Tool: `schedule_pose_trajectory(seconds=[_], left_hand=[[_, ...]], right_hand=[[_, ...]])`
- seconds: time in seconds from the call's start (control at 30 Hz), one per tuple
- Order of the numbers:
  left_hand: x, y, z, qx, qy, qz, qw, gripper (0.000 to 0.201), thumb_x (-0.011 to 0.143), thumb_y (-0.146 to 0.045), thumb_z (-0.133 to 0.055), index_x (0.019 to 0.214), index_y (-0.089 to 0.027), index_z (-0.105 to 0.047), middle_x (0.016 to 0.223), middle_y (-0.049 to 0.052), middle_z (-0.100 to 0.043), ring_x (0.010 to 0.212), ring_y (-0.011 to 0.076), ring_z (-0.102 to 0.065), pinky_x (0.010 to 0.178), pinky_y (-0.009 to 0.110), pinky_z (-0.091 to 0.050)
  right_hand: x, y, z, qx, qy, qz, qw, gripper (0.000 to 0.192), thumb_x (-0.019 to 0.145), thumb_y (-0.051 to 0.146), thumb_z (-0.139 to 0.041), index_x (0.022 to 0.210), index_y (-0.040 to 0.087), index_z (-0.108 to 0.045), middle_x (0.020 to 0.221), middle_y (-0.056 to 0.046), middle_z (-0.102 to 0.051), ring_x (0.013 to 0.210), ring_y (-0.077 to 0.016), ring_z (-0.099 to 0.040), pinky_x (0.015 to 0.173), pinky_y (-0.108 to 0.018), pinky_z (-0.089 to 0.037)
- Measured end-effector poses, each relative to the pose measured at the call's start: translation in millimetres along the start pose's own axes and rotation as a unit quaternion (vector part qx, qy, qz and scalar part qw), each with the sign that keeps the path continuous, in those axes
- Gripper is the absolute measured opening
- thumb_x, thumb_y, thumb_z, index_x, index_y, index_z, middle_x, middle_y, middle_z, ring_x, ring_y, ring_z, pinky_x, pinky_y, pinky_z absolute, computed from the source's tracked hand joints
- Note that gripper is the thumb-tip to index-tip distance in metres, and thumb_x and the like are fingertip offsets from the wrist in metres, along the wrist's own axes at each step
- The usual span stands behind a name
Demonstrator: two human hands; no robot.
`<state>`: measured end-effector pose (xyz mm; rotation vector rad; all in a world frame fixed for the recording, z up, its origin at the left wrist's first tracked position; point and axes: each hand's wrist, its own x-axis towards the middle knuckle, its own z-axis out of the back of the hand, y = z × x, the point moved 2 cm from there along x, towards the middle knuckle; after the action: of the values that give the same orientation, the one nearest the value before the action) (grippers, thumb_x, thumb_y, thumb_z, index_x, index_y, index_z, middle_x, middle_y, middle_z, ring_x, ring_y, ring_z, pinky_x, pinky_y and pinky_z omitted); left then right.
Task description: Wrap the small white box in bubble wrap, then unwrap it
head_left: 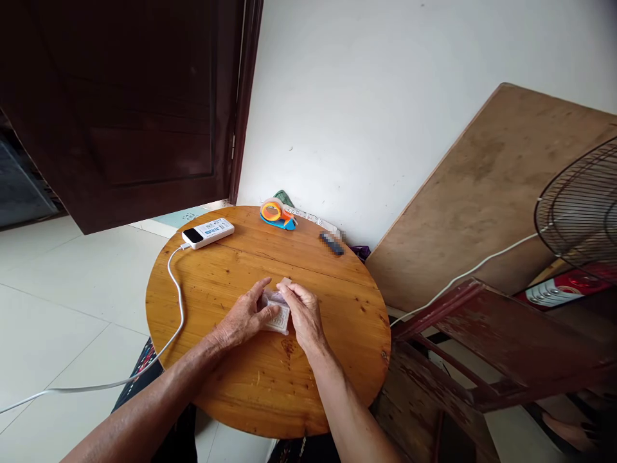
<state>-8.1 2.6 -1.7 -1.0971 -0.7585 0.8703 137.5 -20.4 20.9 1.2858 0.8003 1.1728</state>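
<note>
A small white packet (278, 321) with a patterned face, in what looks like clear plastic, lies at the middle of the round wooden table. My left hand (248, 313) holds it from the left, thumb across its face and index finger reaching along the far side. At the packet's far right corner, my right hand (303, 314) pinches a small pale flat piece (286, 281) between thumb and fingers. Crinkled clear film (274, 296) shows between the two hands. Whether the pale piece is joined to the packet is hidden by my fingers.
A white power bank (209, 233) with a white cable (181, 302) sits at the table's left. Toward the back are an orange and blue tape dispenser (278, 213) and a blurred dark object (331, 243). A fan (578, 206) and wooden chair (501, 334) stand at right.
</note>
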Motion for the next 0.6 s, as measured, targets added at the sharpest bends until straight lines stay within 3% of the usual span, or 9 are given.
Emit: schedule_pose_trajectory(seconds=[0.2, 0.43, 0.6], left_hand=[[2.4, -2.0, 1.8, 0.108, -0.044, -0.001, 0.993, 0.066, 0.086, -0.041, -0.052, 0.144, -0.011, -0.044, 0.088, 0.004, -0.064, 0.081, 0.0195, -0.058, 0.077, 0.033, -0.048], [5.2, -0.1, -1.2, 0.100, -0.092, -0.012, 0.991, 0.058, 0.084, -0.039, -0.055, 0.135, -0.012, -0.052, 0.115, 0.013, -0.064, 0.096, 0.0234, -0.061, 0.089, 0.039, -0.050], [1.3, 0.5, 0.4, 0.066, -0.097, -0.019, 0.993, 0.060, 0.079, -0.037, -0.063, 0.134, -0.015, -0.054, 0.112, 0.011, -0.064, 0.093, 0.0238, -0.062, 0.087, 0.040, -0.052]], right_hand=[[6.2, 5.9, -3.3, -0.065, 0.043, 0.030, 0.997, 0.036, 0.083, 0.047, -0.057, 0.058, 0.021, -0.051, 0.059, 0.004, -0.040, 0.057, -0.0124, -0.039, 0.055, -0.024, -0.033], [5.6, -0.5, -6.1, -0.112, 0.006, 0.091, 0.990, 0.039, 0.088, 0.045, -0.050, 0.059, 0.021, -0.043, 0.061, 0.004, -0.038, 0.060, -0.0121, -0.037, 0.058, -0.023, -0.033], [7.2, -7.7, -6.3, -0.093, 0.006, 0.090, 0.992, 0.037, 0.088, 0.045, -0.049, 0.061, 0.020, -0.047, 0.062, 0.004, -0.038, 0.060, -0.0117, -0.037, 0.057, -0.023, -0.032]])
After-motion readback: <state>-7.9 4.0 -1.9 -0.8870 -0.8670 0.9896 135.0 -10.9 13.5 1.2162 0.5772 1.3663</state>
